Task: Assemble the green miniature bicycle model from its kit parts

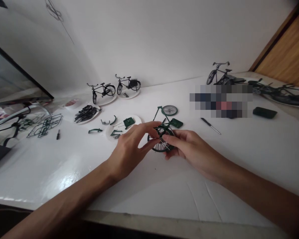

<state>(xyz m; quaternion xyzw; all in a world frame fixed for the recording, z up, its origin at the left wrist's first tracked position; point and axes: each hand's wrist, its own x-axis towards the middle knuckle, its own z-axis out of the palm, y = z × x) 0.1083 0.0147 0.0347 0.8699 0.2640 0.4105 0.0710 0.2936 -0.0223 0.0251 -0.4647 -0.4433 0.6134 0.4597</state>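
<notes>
Between my two hands is a green model bicycle [161, 146], partly built, with a spoked wheel at the near end and its frame reaching away from me. My left hand [131, 144] pinches at the wheel's hub from the left; whether a small part sits in that pinch is hidden. My right hand [186, 142] grips the bicycle from the right, thumb near the hub and fingers behind the wheel. A thin silver rod shows across the spokes. Just beyond lie a loose spoked wheel [169, 110] and a flat green piece [176, 123].
Left of my hands, a paper plate [139, 120] bears green parts. Finished model bicycles [104, 91] stand at the back left. A dark pile of parts [86, 113], green part frames [46, 126] and a short screwdriver [58, 134] lie left. A longer screwdriver [211, 126] and green case [264, 112] lie right.
</notes>
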